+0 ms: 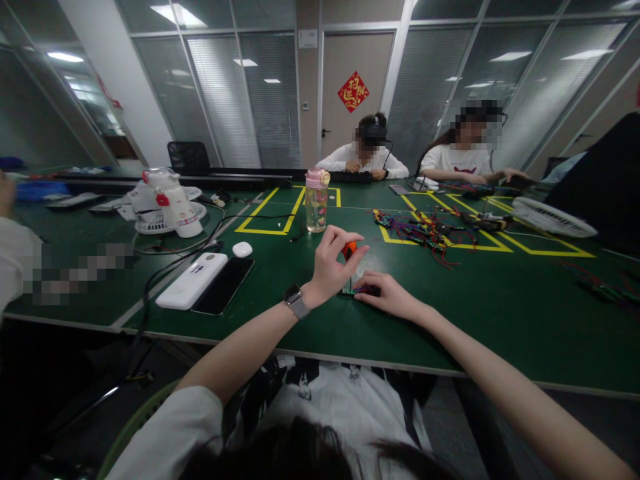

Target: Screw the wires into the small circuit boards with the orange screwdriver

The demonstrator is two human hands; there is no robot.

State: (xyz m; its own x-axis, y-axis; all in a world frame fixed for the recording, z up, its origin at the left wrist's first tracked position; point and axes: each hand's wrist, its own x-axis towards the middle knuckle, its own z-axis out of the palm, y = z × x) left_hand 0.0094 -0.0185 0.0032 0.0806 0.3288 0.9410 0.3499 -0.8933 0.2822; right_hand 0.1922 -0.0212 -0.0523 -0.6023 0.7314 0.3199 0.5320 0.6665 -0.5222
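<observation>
My left hand point(331, 265), with a watch on its wrist, grips the orange and black handle of a screwdriver point(351, 249) between thumb and fingers. The screwdriver stands upright, its thin shaft pointing down at a small green circuit board point(347, 291) on the table. My right hand point(389, 295) rests low on the table at the board's right side, fingers closed on the board's edge and the dark wires there. Whether the tip sits in a screw is too small to tell.
A pink-lidded bottle point(316, 207) stands beyond my hands. To the left lie a white power bank point(193, 281), a black phone point(223, 287) and a white earbud case point(243, 249). Bundled wires point(415, 228) lie at right within yellow tape. Two people sit opposite; another sits at left.
</observation>
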